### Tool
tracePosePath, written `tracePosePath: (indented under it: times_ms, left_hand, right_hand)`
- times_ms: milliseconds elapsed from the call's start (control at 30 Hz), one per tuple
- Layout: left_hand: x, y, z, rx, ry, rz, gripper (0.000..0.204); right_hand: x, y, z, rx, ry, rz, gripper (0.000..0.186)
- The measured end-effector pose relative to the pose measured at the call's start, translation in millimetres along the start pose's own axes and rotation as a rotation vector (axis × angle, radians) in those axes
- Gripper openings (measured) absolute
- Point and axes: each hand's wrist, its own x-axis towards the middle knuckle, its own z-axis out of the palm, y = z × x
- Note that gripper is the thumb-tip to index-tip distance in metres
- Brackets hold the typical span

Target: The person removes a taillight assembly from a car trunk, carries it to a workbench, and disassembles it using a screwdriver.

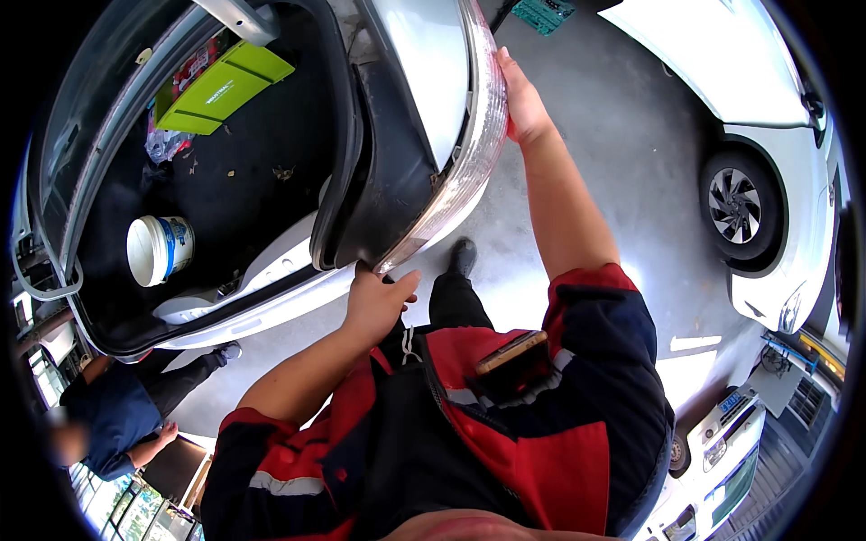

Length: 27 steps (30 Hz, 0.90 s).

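Observation:
Along the corner of a silver car's open rear stands a long, curved tail light [487, 135] with a clear, ribbed lens. My right hand [525, 97] lies against the outer side of this lens, its visible fingers stretched along it; part of the palm side is hidden. At the light's lower end, my left hand [377, 302] is closed, fingers curled, with one finger touching the edge beside the black trim [383, 162]. Anything within its curled fingers is hidden.
Inside the trunk lie a lime-green box [225, 88] and a white bucket [161, 251]. A person in dark clothes [113, 410] stands at the lower left. White cars [780, 216] are parked at the right. A phone [512, 356] sticks out of my jacket pocket.

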Motion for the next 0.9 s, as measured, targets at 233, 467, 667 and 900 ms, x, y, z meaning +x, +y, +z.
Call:
tracePosePath:
  times_ms: [233, 467, 667, 900]
  left_hand:
    - [-4, 7, -1, 0.106, -0.077, -0.014, 0.062]
    - [-1, 0, -13, 0.088, -0.108, -0.007, 0.066]
    - [-3, -10, -7, 0.092, -0.04, 0.049, 0.074]
    - [-28, -28, -18, 0.246, -0.212, -0.17, 0.046]
  right_hand:
    - [3, 7, -4, 0.009, 0.008, -0.06, 0.054]
    - [-2, 7, 5, 0.025, 0.019, -0.073, 0.053]
    - [-24, 1, 0, -0.062, -0.103, 0.029, 0.053]
    - [-46, 18, -32, 0.078, -0.268, 0.008, 0.054]
